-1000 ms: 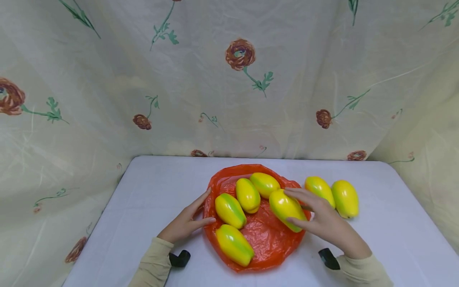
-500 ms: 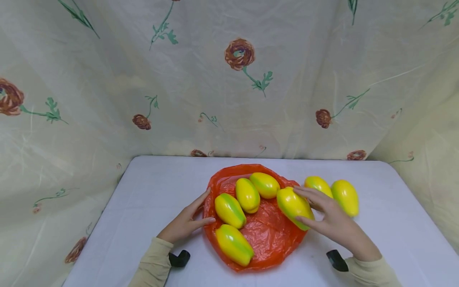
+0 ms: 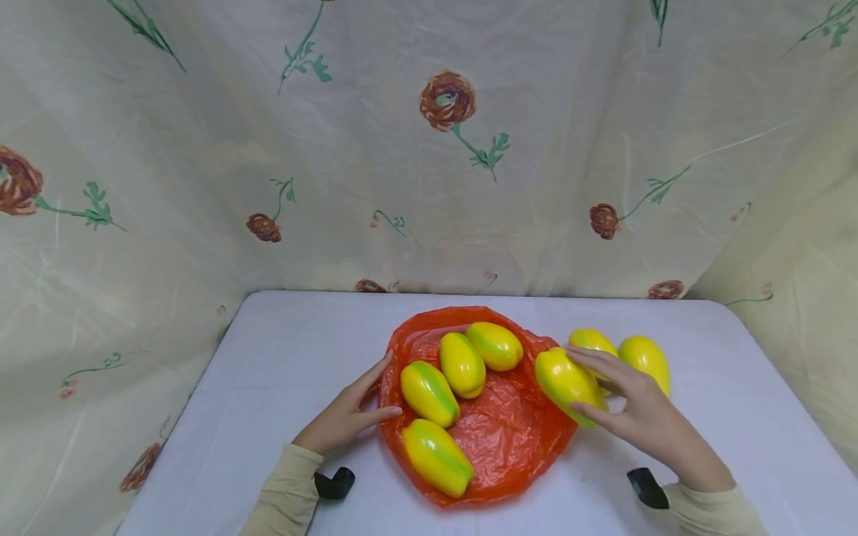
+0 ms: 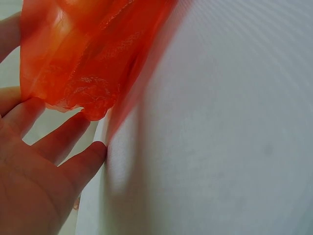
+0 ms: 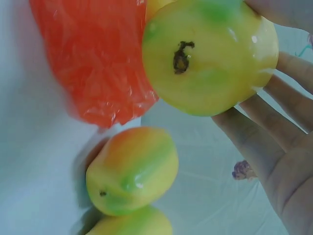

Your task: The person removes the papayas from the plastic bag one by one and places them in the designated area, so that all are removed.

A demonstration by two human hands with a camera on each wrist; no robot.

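Observation:
A red plastic bag lies spread in a round shape with its mouth facing up, and several yellow-green papayas are inside. At its left side my left hand rests against the rim, fingers fairly straight and spread; in the left wrist view the fingertips touch the bag's outer side. My right hand holds one papaya between thumb and fingers over the bag's right edge. The right wrist view shows the held papaya's dark-marked end, beside the bag.
Two more papayas lie on the white-covered table right of the bag, one yellow papaya at the far side. A flowered curtain hangs behind and at both sides of the table.
My right hand has moved right with the papaya, from inside the bag's mouth to its right edge. The left hand and the other papayas have stayed put.

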